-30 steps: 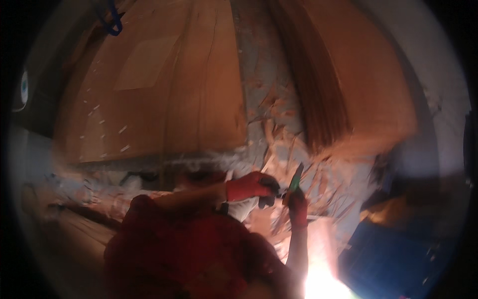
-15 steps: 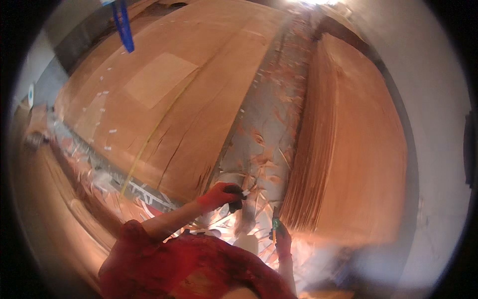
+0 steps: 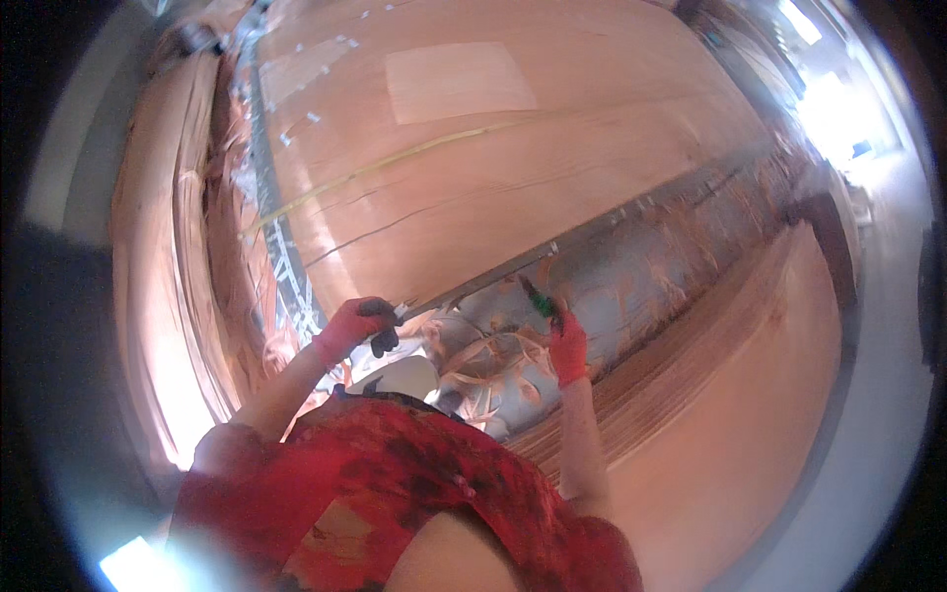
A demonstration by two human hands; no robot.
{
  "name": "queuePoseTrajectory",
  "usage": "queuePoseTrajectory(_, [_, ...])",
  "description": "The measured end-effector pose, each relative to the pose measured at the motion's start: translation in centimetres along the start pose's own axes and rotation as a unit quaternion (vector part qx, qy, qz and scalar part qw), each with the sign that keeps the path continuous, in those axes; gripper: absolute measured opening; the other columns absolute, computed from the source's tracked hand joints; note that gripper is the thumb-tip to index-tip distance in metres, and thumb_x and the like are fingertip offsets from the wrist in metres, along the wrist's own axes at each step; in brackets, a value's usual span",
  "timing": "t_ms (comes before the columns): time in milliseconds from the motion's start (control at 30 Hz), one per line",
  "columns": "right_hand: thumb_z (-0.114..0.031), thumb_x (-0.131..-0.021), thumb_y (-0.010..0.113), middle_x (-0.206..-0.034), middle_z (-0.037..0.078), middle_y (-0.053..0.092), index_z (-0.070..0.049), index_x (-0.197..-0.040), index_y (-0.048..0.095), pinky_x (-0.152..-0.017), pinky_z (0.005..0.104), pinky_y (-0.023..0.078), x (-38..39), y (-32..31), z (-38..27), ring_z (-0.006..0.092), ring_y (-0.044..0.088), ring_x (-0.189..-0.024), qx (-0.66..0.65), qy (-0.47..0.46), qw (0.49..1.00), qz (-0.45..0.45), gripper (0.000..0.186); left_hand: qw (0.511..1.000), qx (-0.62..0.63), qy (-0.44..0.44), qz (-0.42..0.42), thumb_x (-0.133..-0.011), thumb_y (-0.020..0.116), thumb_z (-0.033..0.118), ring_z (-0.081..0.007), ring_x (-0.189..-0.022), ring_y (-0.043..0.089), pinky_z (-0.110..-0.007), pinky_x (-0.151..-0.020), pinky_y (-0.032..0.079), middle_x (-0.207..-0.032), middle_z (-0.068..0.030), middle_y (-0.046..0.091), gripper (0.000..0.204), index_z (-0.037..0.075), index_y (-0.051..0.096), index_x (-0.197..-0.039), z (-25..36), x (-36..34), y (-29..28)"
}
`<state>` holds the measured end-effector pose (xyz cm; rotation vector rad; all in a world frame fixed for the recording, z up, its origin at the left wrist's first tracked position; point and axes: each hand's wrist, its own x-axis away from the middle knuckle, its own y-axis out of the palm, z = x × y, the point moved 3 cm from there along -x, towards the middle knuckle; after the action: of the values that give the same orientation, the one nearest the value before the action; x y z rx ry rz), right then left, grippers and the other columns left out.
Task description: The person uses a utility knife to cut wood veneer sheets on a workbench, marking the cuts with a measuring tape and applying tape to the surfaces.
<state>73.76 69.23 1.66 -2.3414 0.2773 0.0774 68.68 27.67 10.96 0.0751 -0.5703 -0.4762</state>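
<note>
My left hand [image 3: 357,328], in a red glove with dark fingertips, is closed on a small white piece [image 3: 400,310], perhaps tape. It is by the near edge of a wide reddish wood veneer sheet [image 3: 434,207]. My right hand [image 3: 568,347], gloved alike, grips a green-handled knife [image 3: 537,296] whose dark tip points up and left toward the sheet's edge. Long cracks run through the veneer near that edge. A paler rectangular patch [image 3: 459,81] and a yellow strip [image 3: 395,156] lie on it, and small white pieces dot its left side.
A thick stack of veneer sheets [image 3: 730,424] stands close on my right. Between it and the sheet runs a grey strip [image 3: 631,286] littered with veneer scraps. More veneer is piled along the left [image 3: 148,237]. Bright light comes from the far right.
My view has turned, so the sheet now lies more straight ahead. My right hand has come up and forward with the knife. My left hand still pinches the white piece.
</note>
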Motion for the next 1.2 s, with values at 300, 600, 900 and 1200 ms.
queuePoseTrajectory(300, [-0.006, -0.092, 0.055, -0.117, 0.014, 0.065, -0.017, -0.134, 0.058, -0.094, 0.0449, 0.049, -25.8, 1.8, -2.6, 0.0346, 0.059, -0.110, 0.139, -0.228, 0.955, -0.127, 0.044, 0.985, 0.139, 0.028, 0.098, -0.094, 0.059, 0.007, -0.0188, -0.061, 0.068, -0.029, -0.050, 0.053, -0.078, -0.0132, 0.071, 0.015, -0.003, 0.064, -0.104, -1.8, -3.6, 0.7])
queuePoseTrajectory(600, [-0.019, -0.085, 0.069, -0.127, 0.013, 0.062, -0.013, -0.136, 0.056, -0.102, 0.0494, 0.042, -42.4, 9.2, -7.6, 0.0348, 0.055, -0.118, 0.158, -0.367, 0.902, -0.165, 0.053, 0.917, 0.207, 0.041, 0.338, -0.097, 0.058, 0.013, -0.0169, -0.059, 0.066, -0.027, -0.050, 0.052, -0.078, -0.0128, 0.071, 0.017, 0.001, 0.065, -0.105, -2.4, -3.3, 2.9])
queuePoseTrajectory(900, [-0.043, -0.072, 0.082, -0.142, 0.018, 0.050, -0.004, -0.143, 0.044, -0.112, 0.0492, 0.034, -29.3, 19.7, -22.1, 0.0375, 0.042, -0.133, -0.036, -0.554, 0.740, -0.379, 0.090, 0.823, 0.295, 0.069, 0.480, -0.098, 0.058, 0.013, -0.0150, -0.059, 0.063, -0.027, -0.052, 0.049, -0.076, -0.0102, 0.068, 0.016, -0.001, 0.065, -0.103, -1.2, -3.8, 7.5])
queuePoseTrajectory(1200, [-0.044, -0.070, 0.083, -0.144, 0.014, 0.045, -0.006, -0.143, 0.042, -0.112, 0.0500, 0.031, -21.6, 28.0, -26.6, 0.0359, 0.038, -0.134, 0.051, -0.609, 0.675, -0.413, 0.092, 0.776, 0.375, 0.086, 0.500, -0.097, 0.061, 0.014, -0.0142, -0.058, 0.062, -0.026, -0.049, 0.047, -0.075, -0.0093, 0.067, 0.018, -0.001, 0.066, -0.104, -3.1, -4.3, 6.8])
